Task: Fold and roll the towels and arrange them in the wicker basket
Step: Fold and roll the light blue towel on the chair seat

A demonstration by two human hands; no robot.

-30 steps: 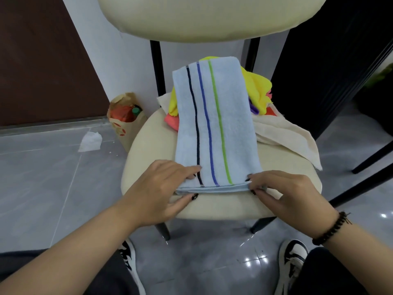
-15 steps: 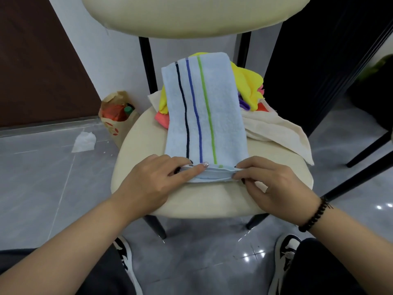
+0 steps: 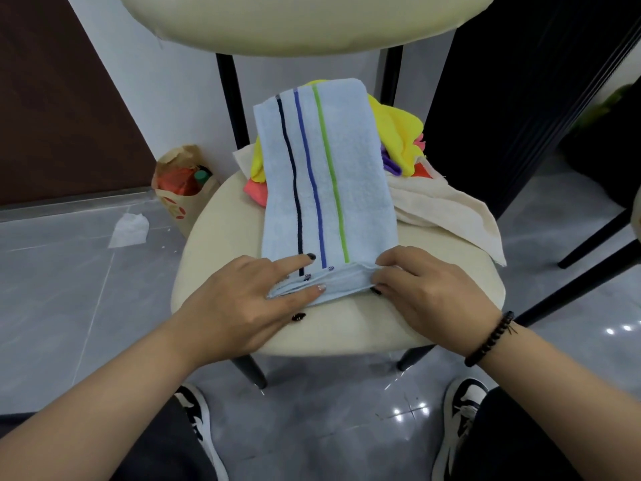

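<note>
A light blue towel [image 3: 326,175] with black, blue and green stripes lies folded into a long strip on the cream chair seat [image 3: 222,230]. Its far end rests on a pile of yellow, pink, purple and cream towels [image 3: 399,137]. The strip's near end is turned over into a small first roll. My left hand [image 3: 249,300] pinches that rolled end on the left, index finger stretched across the stripes. My right hand [image 3: 426,293] pinches the same end on the right. No wicker basket is in view.
A cream towel [image 3: 451,213] hangs over the seat's right edge. A paper bag [image 3: 180,189] with red contents stands on the grey tiled floor left of the chair, beside a white scrap [image 3: 130,230]. Another chair's black legs [image 3: 596,258] are at the right.
Both hands have turned the towel's near end over, starting a roll that has moved a little away from me. The flat part of the strip has become shorter.
</note>
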